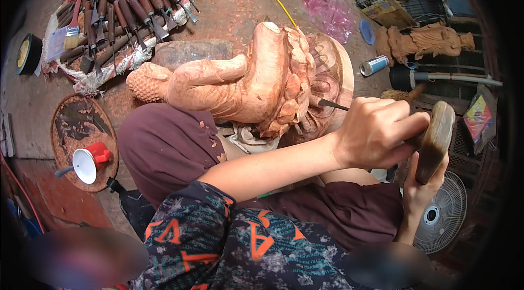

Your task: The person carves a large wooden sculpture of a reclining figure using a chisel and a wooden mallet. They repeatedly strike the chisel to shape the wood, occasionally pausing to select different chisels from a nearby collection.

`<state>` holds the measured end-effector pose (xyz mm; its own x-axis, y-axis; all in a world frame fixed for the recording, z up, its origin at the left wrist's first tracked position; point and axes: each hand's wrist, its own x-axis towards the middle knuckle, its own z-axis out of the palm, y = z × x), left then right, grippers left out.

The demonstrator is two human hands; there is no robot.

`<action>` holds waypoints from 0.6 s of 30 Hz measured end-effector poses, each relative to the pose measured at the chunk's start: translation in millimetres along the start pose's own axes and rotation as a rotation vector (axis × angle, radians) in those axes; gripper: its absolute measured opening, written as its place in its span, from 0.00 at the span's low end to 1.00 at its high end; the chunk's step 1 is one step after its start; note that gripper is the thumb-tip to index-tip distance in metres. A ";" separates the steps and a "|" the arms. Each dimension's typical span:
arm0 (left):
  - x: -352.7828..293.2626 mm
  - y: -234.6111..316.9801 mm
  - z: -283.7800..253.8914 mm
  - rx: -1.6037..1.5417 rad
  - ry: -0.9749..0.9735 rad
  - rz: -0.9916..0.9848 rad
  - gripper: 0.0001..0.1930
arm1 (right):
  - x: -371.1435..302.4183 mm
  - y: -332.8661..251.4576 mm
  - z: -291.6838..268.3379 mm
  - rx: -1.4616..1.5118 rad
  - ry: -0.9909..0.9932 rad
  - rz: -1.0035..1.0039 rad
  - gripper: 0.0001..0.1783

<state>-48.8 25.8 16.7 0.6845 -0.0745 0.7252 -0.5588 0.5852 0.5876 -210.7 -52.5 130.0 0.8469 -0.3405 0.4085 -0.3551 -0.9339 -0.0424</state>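
A round tray [94,187] contains wood shavings [68,148] and a red mug [98,152]; the dark shirt [234,268] carries orange letters (also small teal print). The left hand [376,129] is closed around a chisel [334,104], directed to the lotus base [343,69] of the carved wooden figure [218,88], which lies sideways before the person. The right hand [419,187] grips a mallet [435,140].

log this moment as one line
left hand: gripping chisel | right hand: holding mallet | carved figure: lying, head toward left | chisel tip: at figure's base
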 end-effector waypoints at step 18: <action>9.8 -6.6 -19.0 -0.017 0.046 -0.083 0.18 | 7.9 -10.7 2.3 0.067 -0.080 0.059 0.29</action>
<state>-29.6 36.6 13.1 0.7493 -0.0865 0.6565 -0.4915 0.5918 0.6389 -199.4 -45.4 131.5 0.8550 -0.4002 0.3299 -0.3803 -0.9163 -0.1260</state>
